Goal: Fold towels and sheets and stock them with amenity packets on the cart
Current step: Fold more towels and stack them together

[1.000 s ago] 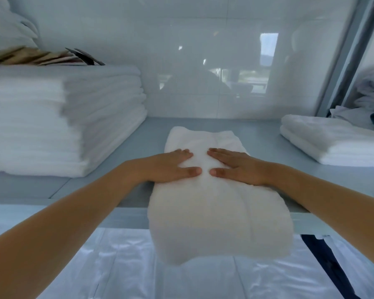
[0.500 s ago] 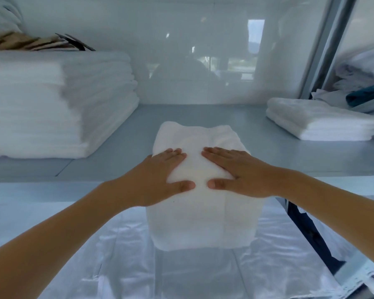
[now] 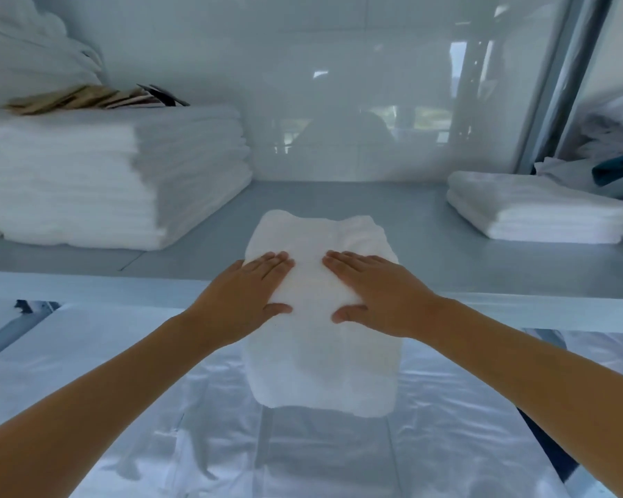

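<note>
One folded towel [image 3: 321, 318] is seen at the middle of the shelf's [image 3: 428, 260] front edge, its far half lying on the grey surface and its near half overhanging the edge above a shiny plastic sheet [image 3: 303, 458]. It is pressed flat from above by two hands: the left hand [image 3: 245, 292] and the right hand [image 3: 371, 292] are laid palm down with fingers straight and close together, thumbs spread toward each other, nothing being pinched. The towel's underside and whatever carries its near end cannot be made out. At the shelf's left edge one tall stack [image 3: 105, 177] of white linen is cut off by the frame; its layers are too blurred to be counted. Brown packets [image 3: 87, 98] are lying on top of it, their number unclear. Near the right edge one low pile [image 3: 533, 213] of white cloth is placed, well apart from the towel. Bare shelf is left open on both sides of the towel and behind it, up to the glossy back wall [image 3: 339, 66].
</note>
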`<state>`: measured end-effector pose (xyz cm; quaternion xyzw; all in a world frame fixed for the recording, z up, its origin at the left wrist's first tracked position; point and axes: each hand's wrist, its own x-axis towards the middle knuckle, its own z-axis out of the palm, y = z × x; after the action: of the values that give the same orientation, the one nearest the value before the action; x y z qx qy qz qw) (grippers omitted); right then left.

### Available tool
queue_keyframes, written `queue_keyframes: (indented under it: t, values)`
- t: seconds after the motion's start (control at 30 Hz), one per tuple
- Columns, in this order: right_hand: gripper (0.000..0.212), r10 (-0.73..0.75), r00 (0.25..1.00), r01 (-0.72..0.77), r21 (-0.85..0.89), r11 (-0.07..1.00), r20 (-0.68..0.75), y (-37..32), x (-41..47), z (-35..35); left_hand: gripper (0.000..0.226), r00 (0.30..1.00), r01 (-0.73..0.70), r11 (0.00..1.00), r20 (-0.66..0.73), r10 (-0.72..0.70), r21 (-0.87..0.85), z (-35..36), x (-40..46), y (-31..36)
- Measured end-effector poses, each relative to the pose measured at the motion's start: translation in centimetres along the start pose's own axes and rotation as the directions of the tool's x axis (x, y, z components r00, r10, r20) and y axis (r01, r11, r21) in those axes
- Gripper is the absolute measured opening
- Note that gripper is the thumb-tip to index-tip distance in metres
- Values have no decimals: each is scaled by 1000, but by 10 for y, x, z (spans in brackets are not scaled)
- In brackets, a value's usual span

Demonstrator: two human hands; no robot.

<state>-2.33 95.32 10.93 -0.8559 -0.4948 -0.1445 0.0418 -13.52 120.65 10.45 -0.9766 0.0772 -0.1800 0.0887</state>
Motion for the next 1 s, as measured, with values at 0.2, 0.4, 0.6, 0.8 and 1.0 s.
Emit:
queue_keyframes:
  t: [0.2,0.4,0.6,0.8,1.0]
  values:
    - [65,-52,982,38,-81,996,-183,-12,-15,7,66,993,73,991,-99,-62,112,-12,-20,26]
    - [44,-106,953,90,-68,994,-283,-34,-39,-16,51,968,72,986,-248,-33,153,-43,-67,49]
    - [47,-205,946,195,-66,979,-252,-81,-47,-26,43,958,152,976,-266,-105,159,-69,-136,44]
    - [41,-250,928,261,4,965,-275,-152,-32,-39,39,936,236,957,-305,-177,169,-101,-212,10]
    - [38,-267,916,301,73,951,-301,-217,-18,-45,30,908,261,955,-373,-193,141,-121,-274,-25]
